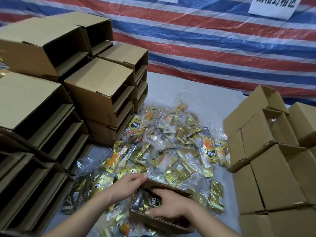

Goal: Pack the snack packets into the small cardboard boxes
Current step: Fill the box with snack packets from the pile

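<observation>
A small open cardboard box [164, 219] lies in front of me on the table, near the bottom middle. Gold snack packets in clear plastic bags [150, 201] sit inside it. My right hand [169, 203] lies over the box opening and presses down on the packets with spread fingers. My left hand [127, 184] rests at the box's far left corner, its fingers reaching along the rim. A big loose heap of gold snack packets [171, 147] covers the table beyond the box.
Stacks of empty cardboard boxes [95, 86] lie on their sides at the left. More closed boxes [266, 168] are stacked at the right. A striped red, white and blue tarp [205, 40] hangs behind the grey table [188, 89].
</observation>
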A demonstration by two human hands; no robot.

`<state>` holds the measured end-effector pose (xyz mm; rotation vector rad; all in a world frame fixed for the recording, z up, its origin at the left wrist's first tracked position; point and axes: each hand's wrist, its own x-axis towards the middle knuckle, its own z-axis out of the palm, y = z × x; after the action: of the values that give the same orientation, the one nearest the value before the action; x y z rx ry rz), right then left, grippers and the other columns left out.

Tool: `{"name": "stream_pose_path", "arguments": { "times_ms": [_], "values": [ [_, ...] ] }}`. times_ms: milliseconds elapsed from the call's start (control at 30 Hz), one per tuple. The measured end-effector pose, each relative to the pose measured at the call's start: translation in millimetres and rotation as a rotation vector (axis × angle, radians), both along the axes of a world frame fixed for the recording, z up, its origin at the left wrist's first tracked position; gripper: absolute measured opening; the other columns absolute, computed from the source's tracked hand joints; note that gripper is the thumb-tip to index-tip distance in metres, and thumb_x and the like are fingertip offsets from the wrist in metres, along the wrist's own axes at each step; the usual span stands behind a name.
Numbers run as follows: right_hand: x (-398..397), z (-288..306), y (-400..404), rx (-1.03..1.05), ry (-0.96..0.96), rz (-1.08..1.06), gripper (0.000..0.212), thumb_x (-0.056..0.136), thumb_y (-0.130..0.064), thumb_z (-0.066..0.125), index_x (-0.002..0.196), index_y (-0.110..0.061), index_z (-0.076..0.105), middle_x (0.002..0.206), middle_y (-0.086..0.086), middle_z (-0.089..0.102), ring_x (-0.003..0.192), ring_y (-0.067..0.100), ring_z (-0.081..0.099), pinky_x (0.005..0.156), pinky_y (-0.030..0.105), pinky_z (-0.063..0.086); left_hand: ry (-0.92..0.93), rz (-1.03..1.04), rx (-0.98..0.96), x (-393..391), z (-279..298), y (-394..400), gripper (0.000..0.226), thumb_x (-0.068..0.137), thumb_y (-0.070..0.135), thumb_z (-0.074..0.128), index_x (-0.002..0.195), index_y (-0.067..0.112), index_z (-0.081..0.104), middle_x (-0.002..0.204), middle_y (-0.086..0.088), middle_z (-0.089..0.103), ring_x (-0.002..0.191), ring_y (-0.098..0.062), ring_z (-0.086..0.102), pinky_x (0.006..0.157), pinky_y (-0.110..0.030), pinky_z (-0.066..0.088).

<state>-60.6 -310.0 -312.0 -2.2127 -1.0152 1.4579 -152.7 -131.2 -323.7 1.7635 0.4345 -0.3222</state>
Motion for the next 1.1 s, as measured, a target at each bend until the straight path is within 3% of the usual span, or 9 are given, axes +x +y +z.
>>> {"name": "stream_pose_path", "arguments": {
  "times_ms": [67,133,200,233,367,467,700,900,1100],
  "values": [
    [6,12,-9,0.034,-0.067,-0.011,0.064,0.086,-0.054,0.069,0.142,-0.027,0.053,0.139,-0.013,0.054,0.124,0.005,0.05,0.099,0.017,0.036,0.004,0.003,0.002,-2,0,1,0.036,0.095,0.056,0.042,0.074,0.047,0.07,0.071,0.026,0.065,0.07,0.013,0.056,0.068,-0.012,0.039],
    [5,18,-14,0.044,-0.109,-0.039,0.031,0.091,-0.054,0.059,0.104,-0.029,0.072,0.1,-0.012,0.07,0.088,0.006,0.062,0.079,0.024,0.047,-0.002,0.009,0.009,-2,-1,1,0.038,0.095,0.058,0.041,0.071,0.048,0.068,0.067,0.027,0.062,0.065,0.014,0.054,0.065,-0.011,0.039],
    [-1,18,-10,-0.022,-0.112,-0.029,0.047,0.095,-0.056,0.047,0.072,-0.019,0.062,0.069,-0.006,0.059,0.064,0.013,0.053,0.064,0.03,0.042,-0.001,0.016,0.017,-2,-2,2,0.039,0.097,0.055,0.041,0.07,0.045,0.068,0.064,0.026,0.06,0.063,0.013,0.053,0.062,-0.006,0.037],
    [-5,16,-7,-0.086,-0.106,0.009,0.05,0.096,-0.056,0.042,0.07,-0.017,0.059,0.072,-0.001,0.059,0.067,0.017,0.054,0.065,0.031,0.041,-0.006,0.019,0.017,-2,-3,3,0.041,0.095,0.057,0.042,0.069,0.039,0.067,0.063,0.023,0.058,0.06,0.01,0.051,0.062,-0.009,0.037],
    [-14,-2,5,-0.252,-0.014,0.035,0.06,0.101,-0.053,0.03,0.121,-0.005,0.062,0.135,0.019,0.056,0.12,0.03,0.055,0.093,0.034,0.039,-0.024,0.001,0.025,-3,-11,2,0.041,0.092,0.058,0.044,0.075,0.029,0.068,0.068,0.015,0.059,0.066,0.005,0.054,0.071,-0.018,0.041],
    [-10,-3,7,-0.285,0.058,0.048,0.061,0.104,-0.05,0.025,0.132,-0.004,0.053,0.145,0.021,0.047,0.13,0.033,0.048,0.106,0.038,0.036,-0.021,-0.005,0.015,-5,-12,2,0.049,0.092,0.057,0.044,0.09,0.016,0.071,0.081,0.013,0.068,0.081,0.004,0.061,0.082,-0.019,0.045],
    [4,5,-4,-0.07,0.039,-0.201,0.031,0.094,-0.033,0.039,0.085,-0.015,0.063,0.085,0.007,0.067,0.072,0.02,0.062,0.07,0.033,0.05,0.041,-0.011,0.027,-5,-1,2,0.035,0.091,0.057,0.045,0.085,0.035,0.071,0.086,0.024,0.069,0.086,0.013,0.06,0.084,-0.015,0.043],
    [-11,-1,2,-0.209,-0.037,-0.014,0.048,0.103,-0.038,0.031,0.115,-0.003,0.061,0.114,0.014,0.06,0.098,0.025,0.056,0.08,0.031,0.04,0.049,-0.015,0.037,-8,0,-1,0.034,0.101,0.044,0.043,0.084,0.03,0.07,0.079,0.03,0.066,0.079,0.017,0.057,0.071,-0.007,0.038],
    [-9,28,-8,-0.044,-0.097,-0.043,0.037,0.1,-0.043,0.041,0.079,-0.018,0.057,0.081,0.003,0.055,0.073,0.017,0.051,0.063,0.029,0.038,0.057,0.004,0.044,-6,4,-1,0.034,0.102,0.043,0.043,0.086,0.028,0.07,0.081,0.029,0.068,0.081,0.016,0.059,0.072,-0.007,0.039]
  ]
}}
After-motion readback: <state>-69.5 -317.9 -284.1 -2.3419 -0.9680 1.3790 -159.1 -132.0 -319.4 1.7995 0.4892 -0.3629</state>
